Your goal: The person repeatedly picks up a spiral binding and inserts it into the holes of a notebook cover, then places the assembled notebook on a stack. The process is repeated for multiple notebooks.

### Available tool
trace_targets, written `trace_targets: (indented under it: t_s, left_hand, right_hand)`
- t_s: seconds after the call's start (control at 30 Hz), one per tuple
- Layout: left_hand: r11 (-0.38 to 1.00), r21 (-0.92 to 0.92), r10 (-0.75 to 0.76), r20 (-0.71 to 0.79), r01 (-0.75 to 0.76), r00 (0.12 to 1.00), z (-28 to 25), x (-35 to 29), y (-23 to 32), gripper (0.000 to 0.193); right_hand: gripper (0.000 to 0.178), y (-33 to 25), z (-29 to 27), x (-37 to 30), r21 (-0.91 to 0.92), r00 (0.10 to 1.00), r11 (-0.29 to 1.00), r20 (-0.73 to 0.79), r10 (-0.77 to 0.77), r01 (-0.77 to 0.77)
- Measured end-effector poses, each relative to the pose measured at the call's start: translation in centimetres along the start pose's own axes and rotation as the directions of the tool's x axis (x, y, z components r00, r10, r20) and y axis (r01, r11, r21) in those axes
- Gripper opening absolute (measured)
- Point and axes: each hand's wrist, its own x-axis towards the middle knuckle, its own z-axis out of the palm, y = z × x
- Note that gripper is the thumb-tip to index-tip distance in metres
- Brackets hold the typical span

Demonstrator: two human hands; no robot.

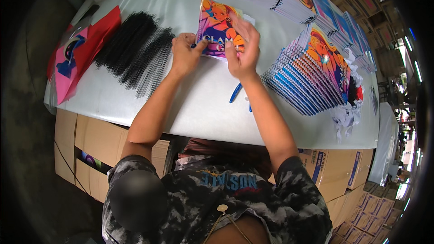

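A notebook (217, 27) with a bright illustrated cover in orange, pink and purple lies on the white table in front of me. My left hand (185, 53) pinches its lower left edge, thumb over the cover; a small dark blue bit shows by the fingertips, too small to name. Over the cover's right side is my right hand (244, 50), its fingers and thumb apart. Whether its palm touches the cover I cannot tell. A blue-handled tool (235, 93) lies beneath my right forearm, its head hidden.
Black spiral coils (129, 43) are heaped at the left beside a red and pink sheet (74, 58). At right stand a stack of spiral-bound notebooks (307, 77) and crumpled paper (346, 119). More notebook stacks (294, 2) line the back. Cardboard boxes (334, 167) sit below the table.
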Motion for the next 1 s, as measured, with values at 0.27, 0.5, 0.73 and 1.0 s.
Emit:
trace_targets:
  t_s: [0.27,0.5,0.73,1.0]
  left_hand:
    - [0.721,-0.689,-0.132,-0.237,-0.071,0.962,-3.9,1.6,1.8,0.018]
    - [0.378,-0.907,-0.091,-0.234,-0.183,0.968,-9.2,3.1,2.1,0.034]
    - [0.543,-0.768,-0.117,-0.468,-0.338,0.876,-12.4,-1.6,10.4,0.030]
    - [0.952,-0.116,0.196,-0.475,-0.282,0.858,-4.8,-12.1,13.6,0.017]
  right_hand:
    - [0.049,-9.9,-5.5,-11.2,-0.897,0.705,0.336,0.041,0.708,-0.286]
    - [0.057,-9.2,-6.6,-11.4,-0.524,0.663,0.536,-0.076,0.745,-0.661]
    - [0.060,-2.4,-5.0,-4.1,-0.541,0.822,0.746,0.163,0.546,-0.388]
    - [0.096,-13.2,-5.1,-3.9,-0.274,0.858,0.957,0.464,0.220,-0.098]
